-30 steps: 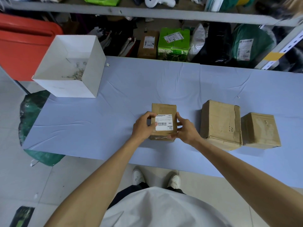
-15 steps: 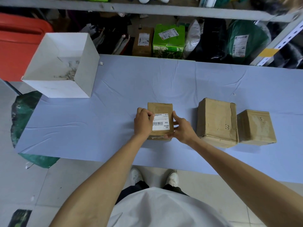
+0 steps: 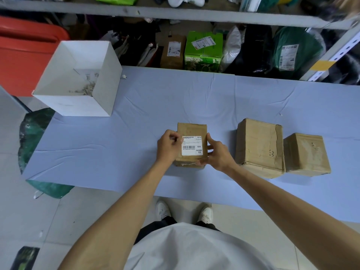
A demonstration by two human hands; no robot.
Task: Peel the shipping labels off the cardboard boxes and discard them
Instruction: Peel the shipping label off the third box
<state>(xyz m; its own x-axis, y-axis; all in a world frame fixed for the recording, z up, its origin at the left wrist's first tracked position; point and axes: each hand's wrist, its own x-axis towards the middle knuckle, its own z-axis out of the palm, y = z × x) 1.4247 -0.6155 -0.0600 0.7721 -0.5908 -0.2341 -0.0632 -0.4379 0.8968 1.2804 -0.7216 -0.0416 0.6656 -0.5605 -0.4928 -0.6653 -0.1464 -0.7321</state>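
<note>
Left hand (image 3: pixel 168 147), fingers curled, pinches the upper-left corner of the shipping label (image 3: pixel 191 146); right hand (image 3: pixel 218 152) grips the right side of the same cardboard box (image 3: pixel 191 129). This box stands at the near middle of the table (image 3: pixel 136 133), two bare-topped boxes (image 3: pixel 259 145) to its right, a white bin (image 3: pixel 109 75) far left.

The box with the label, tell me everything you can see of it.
The box is small, worn brown cardboard, closed, on the blue table near its front edge. A white barcode label lies flat on its top. The left hand grips its left side, fingertips at the label's upper left corner; the right hand holds its right side.
</note>
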